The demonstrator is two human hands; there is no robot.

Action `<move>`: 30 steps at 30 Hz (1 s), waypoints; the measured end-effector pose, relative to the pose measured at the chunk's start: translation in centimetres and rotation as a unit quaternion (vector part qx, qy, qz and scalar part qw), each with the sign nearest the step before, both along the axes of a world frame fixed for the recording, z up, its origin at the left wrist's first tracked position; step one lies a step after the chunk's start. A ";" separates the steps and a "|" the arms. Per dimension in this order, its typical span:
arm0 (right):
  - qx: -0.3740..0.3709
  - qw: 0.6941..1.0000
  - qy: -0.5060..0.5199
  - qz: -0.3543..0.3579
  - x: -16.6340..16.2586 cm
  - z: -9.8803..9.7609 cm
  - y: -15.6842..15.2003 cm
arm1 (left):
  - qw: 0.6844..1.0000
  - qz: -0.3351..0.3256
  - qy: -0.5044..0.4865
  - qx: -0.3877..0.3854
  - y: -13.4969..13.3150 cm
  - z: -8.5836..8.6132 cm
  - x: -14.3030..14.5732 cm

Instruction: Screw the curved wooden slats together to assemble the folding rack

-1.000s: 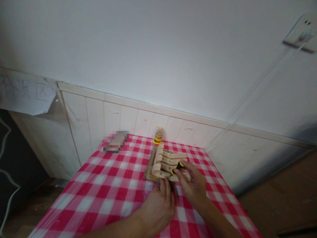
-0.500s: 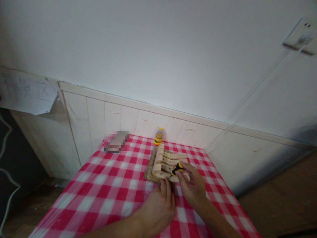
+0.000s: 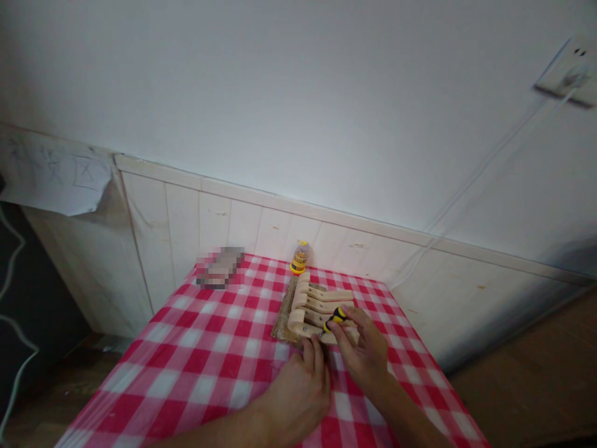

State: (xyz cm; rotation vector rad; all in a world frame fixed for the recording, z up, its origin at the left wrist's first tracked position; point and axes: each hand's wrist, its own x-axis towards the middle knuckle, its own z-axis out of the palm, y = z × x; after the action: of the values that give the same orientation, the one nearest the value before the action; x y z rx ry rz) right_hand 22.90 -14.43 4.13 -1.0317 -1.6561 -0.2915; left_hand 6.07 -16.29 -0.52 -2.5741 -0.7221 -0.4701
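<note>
A pale wooden rack with several curved hook arms [image 3: 311, 305] lies flat on the red-and-white checked tablecloth [image 3: 209, 367]. My right hand [image 3: 364, 354] is closed on a small black-and-yellow screwdriver [image 3: 334, 318], its tip down at the rack's near end. My left hand [image 3: 298, 389] rests on the cloth just in front of the rack, fingers together, their tips touching the rack's near edge.
A yellow-and-clear screwdriver bit holder [image 3: 299, 257] stands at the table's far edge by the white panelled wall. A blurred grey object [image 3: 219, 267] lies at the far left corner. A wall socket [image 3: 569, 73] with a white cable sits upper right. Wooden floor shows on both sides.
Both hands stay in place at the rack. My right hand has shifted only slightly with the screwdriver. The camera has drifted a little.
</note>
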 end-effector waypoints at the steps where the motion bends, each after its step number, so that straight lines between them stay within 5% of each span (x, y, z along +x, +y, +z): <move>1: -0.006 1.000 0.015 -0.004 -0.1 -0.1 0.0 | 1.000 0.001 0.001 0.000 0.0 0.0 0.0; 7: -0.055 0.993 0.108 0.017 -1.4 -0.9 0.0 | 1.000 -0.002 -0.006 0.005 0.1 -0.4 0.0; 30: -0.133 0.978 0.136 0.087 -1.6 -1.7 0.5 | 0.999 -0.005 -0.040 -0.005 0.7 0.3 0.0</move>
State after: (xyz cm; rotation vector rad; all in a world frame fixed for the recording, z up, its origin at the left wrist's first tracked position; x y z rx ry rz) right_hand 21.32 -13.89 2.46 -1.0615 -1.5485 0.1866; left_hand 6.07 -15.64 -0.26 -2.5826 -0.7397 -0.5766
